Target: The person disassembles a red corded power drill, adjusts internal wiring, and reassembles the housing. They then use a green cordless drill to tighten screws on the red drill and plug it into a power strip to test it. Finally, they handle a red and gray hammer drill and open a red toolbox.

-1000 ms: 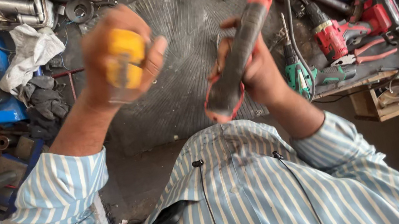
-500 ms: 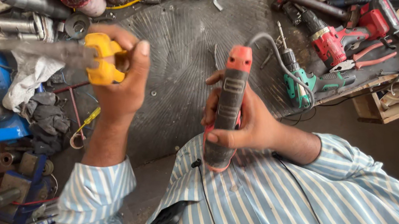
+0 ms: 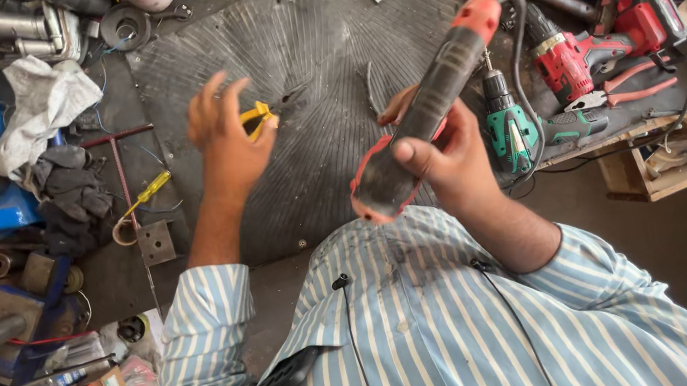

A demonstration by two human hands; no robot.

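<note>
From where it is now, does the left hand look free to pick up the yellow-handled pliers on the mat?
Probably yes. The left hand is open and hovers right beside the yellow-handled pliers on the black rubber mat; nothing lies between them. The right hand holds the red-and-black power tool off to the side.

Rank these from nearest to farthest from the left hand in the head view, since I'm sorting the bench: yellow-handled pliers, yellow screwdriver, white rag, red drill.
1. Yellow-handled pliers, at the left hand's fingertips.
2. Yellow screwdriver, lower left.
3. White rag, upper left.
4. Red drill, far right.
</note>
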